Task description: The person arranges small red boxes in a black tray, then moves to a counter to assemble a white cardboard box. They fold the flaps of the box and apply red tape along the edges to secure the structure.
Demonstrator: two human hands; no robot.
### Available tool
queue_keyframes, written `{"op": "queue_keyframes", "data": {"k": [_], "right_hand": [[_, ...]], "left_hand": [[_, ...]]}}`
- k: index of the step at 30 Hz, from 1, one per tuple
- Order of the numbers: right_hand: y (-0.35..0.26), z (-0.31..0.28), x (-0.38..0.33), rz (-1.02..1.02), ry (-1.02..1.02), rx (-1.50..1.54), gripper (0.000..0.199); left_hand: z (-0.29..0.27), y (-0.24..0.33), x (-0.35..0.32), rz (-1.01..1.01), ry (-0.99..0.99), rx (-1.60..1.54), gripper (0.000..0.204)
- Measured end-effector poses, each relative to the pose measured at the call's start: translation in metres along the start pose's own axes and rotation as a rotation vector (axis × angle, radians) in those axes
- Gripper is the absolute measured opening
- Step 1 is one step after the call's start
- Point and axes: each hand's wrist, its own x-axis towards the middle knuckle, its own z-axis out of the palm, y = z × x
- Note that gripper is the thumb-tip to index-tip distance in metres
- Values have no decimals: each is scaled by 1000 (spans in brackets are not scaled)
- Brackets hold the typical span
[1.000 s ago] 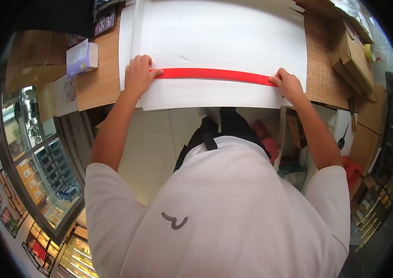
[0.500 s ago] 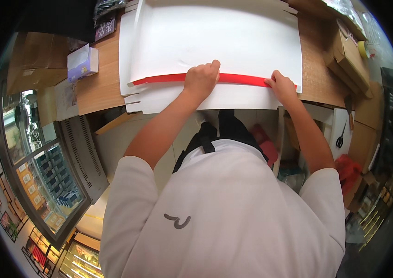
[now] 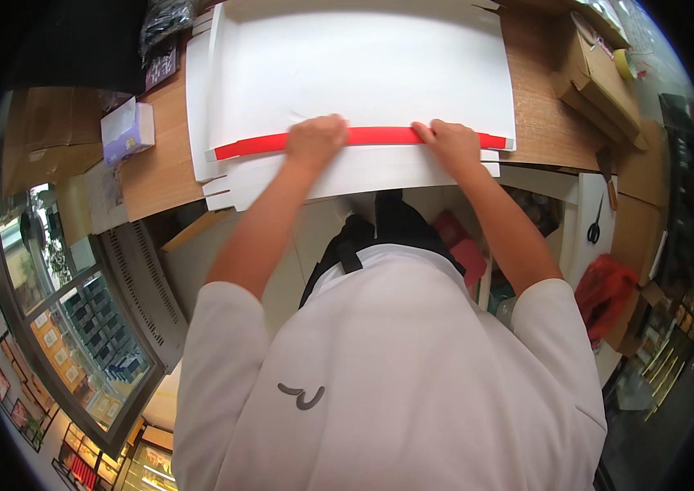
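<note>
A large white cardboard box blank point(image 3: 363, 69) lies spread over the wooden table in front of me. Along its near side a folded-up edge shows a red strip point(image 3: 380, 136). My left hand point(image 3: 314, 146) is closed over this strip, left of its middle, slightly blurred. To the right, my right hand point(image 3: 455, 149) grips the same strip, its thumb on the red face and its fingers curled. White slotted flaps point(image 3: 281, 184) of the blank stick out below the strip, over the table's near edge.
A purple-and-white tissue pack point(image 3: 128, 131) stands on the table's left, near a brown carton point(image 3: 52, 135). At the right lie a flat brown box point(image 3: 605, 90) and a tape roll point(image 3: 625, 64). Black scissors point(image 3: 594, 229) hang below, above a red plastic bag point(image 3: 605, 295).
Both hands have shifted left along the red strip, my right hand coming away from its right end. More of the red face shows now. The whole view has moved slightly.
</note>
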Motion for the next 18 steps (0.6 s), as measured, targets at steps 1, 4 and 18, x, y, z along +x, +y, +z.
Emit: {"op": "queue_keyframes", "data": {"k": [1,4,18], "right_hand": [[16,1,-6,12,36,14,51],[33,-6,-15,75,32,29,51],[68,6,-20,9,218,54,37]], "left_hand": [[-8,-18,-6,-24,11,54,25],[-21,-58,-24,-124,13,129,28],[-23,-69,-30,-95,20,153,30]]}}
